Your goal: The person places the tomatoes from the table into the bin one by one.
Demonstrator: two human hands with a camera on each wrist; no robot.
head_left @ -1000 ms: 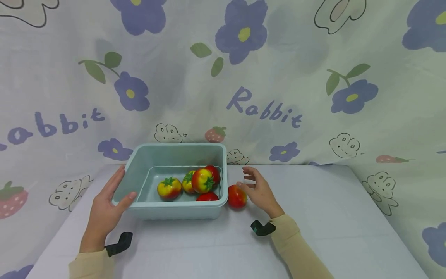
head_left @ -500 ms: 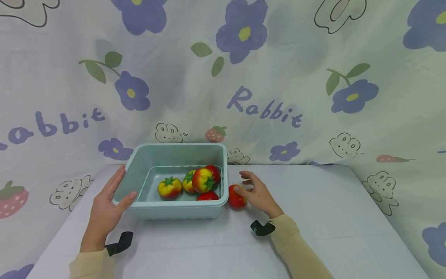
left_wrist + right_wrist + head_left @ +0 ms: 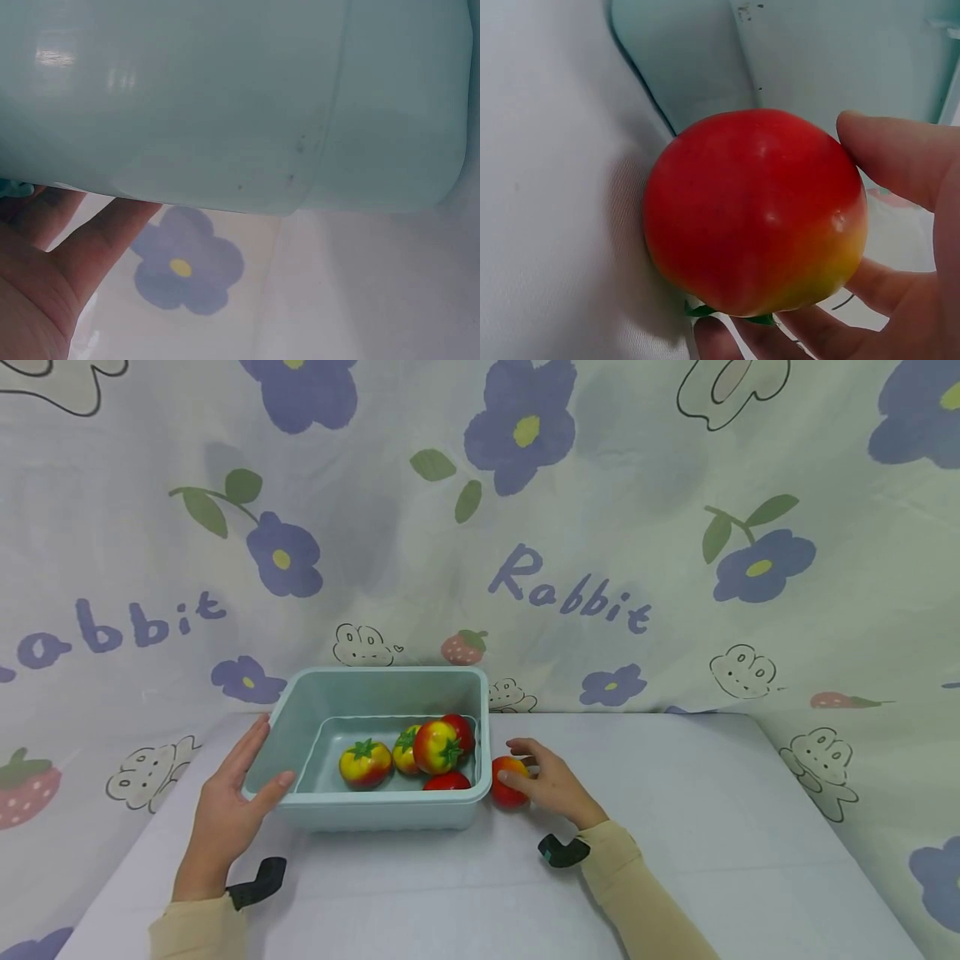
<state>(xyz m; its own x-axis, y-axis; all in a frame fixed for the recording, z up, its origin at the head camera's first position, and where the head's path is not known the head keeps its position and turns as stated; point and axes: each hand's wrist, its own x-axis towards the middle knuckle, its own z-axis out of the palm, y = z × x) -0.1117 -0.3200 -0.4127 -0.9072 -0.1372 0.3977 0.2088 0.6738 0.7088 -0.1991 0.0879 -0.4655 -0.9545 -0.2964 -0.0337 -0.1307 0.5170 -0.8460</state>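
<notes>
My left hand point(image 3: 225, 810) lies flat, fingers straight, against the left wall of the pale-green rectangular plastic tub point(image 3: 378, 810) on the white tabletop point(image 3: 712, 827). Tub holds approx. four red-yellow toy tomatoes point(image 3: 365, 764). Right hand point(image 3: 551, 785) curls round the red-and-yellow toy tomato point(image 3: 506, 781), just beside the tub's right wall.

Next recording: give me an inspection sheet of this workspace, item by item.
Surface: pale table under a cloth.
Job's things: red-yellow tomato on the table, beside the light green tub; four tomatoes show inside the tub.
Clutter: nothing seen.
Grips: right hand has fingers curled round the outside tomato; left hand rests flat against the tub's left wall, thumb on its rim.
Cables: nothing seen; a black wrist mount sits at each cuff.
Surroundings: backdrop cloth printed with flowers, rabbits, strawberries and "Rabbit".
</notes>
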